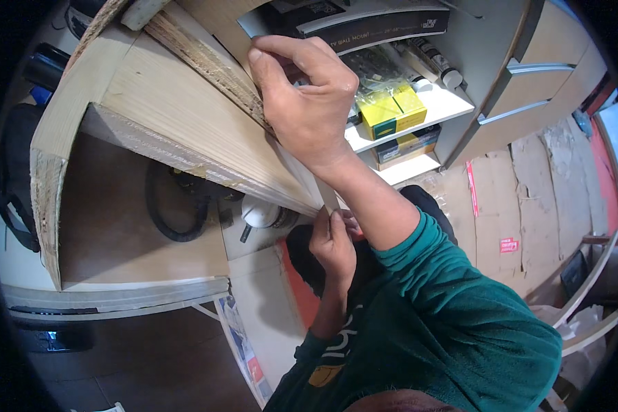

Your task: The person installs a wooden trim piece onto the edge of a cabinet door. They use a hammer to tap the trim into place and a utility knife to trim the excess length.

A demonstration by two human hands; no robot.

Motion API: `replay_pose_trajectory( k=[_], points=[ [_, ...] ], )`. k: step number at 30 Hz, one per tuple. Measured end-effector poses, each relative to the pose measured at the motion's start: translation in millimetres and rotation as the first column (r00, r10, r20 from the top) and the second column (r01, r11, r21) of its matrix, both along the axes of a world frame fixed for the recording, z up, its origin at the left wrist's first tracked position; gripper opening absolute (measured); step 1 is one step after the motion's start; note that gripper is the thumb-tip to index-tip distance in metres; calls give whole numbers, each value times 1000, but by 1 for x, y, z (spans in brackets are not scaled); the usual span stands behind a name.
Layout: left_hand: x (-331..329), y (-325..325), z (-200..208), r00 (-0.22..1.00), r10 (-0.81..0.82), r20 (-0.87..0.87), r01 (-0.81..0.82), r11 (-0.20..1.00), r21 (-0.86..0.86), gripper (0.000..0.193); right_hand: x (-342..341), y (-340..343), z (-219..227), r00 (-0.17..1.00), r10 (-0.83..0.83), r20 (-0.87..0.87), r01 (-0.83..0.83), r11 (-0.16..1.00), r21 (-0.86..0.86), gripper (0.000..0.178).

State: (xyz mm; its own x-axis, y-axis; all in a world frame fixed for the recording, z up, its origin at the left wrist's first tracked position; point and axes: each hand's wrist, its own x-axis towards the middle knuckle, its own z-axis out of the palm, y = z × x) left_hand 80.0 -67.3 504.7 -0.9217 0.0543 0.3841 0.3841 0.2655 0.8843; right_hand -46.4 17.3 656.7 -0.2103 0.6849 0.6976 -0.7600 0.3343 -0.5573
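I see a thin pale strip (329, 196) by the lower right end of the pale wooden panel (185, 120). The left hand (334, 247), just beyond that end, has thumb and fingers pinched together on the strip. The right hand (305, 103) is to the panel's upper right, thumb and forefinger curled close; I can't tell whether anything is clamped between them. Right of the panel, a yellow box (395, 113) sits on a white shelf (450, 114).

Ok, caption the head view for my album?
Left hand pinches a pale strip; right hand is farther out, beside a wooden panel.
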Motion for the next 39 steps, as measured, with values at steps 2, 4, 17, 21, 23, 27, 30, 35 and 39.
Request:
replay_pose_trajectory(
  k=[2, 4, 17, 21, 23, 27, 30, 35, 39],
  points=[
    [0, 1, 1, 1000, 14, -20, -15, 1000, -28, 16, -1, -1, -1, 1000, -9, 3, 9, 1000, -12, 10],
    [1, 2, 1, 1000, 23, -20, -23, 1000, 4, 14, -1, 1, 0, 998, -60, -17, 61, 998, 23, 10],
    [2, 9, -6, 986, 14, 168, -52, 974, 222, 17, -4, 2, -1, 999, -28, -21, 29, 999, 20, 11],
    [3, 6, -10, 975, -35, 220, -30, 958, 286, 18, -3, 4, 1, 1000, -3, -27, 4, 1000, 22, 11],
    [2, 6, -10, 981, -18, 191, -32, 966, 256, 18, -4, 3, 0, 999, -21, -48, 22, 999, 30, 11],
    [4, 10, 0, 979, 25, 200, -69, 975, 212, 18, -5, 4, 0, 995, -91, -38, 94, 993, 68, 9],
    [3, 10, 2, 983, 28, 183, -64, 978, 197, 17, -11, 5, 6, 993, -111, -27, 112, 993, 41, 8],
    [1, 11, 0, 990, 15, 141, -48, 971, 235, 14, -8, 6, 14, 986, -157, 60, 150, 983, 103, 19],
    [2, 4, 1, 999, 38, -7, -38, 999, -22, 14, -7, 12, 20, 979, -41, 198, 21, 994, 103, 24]
  ],
)
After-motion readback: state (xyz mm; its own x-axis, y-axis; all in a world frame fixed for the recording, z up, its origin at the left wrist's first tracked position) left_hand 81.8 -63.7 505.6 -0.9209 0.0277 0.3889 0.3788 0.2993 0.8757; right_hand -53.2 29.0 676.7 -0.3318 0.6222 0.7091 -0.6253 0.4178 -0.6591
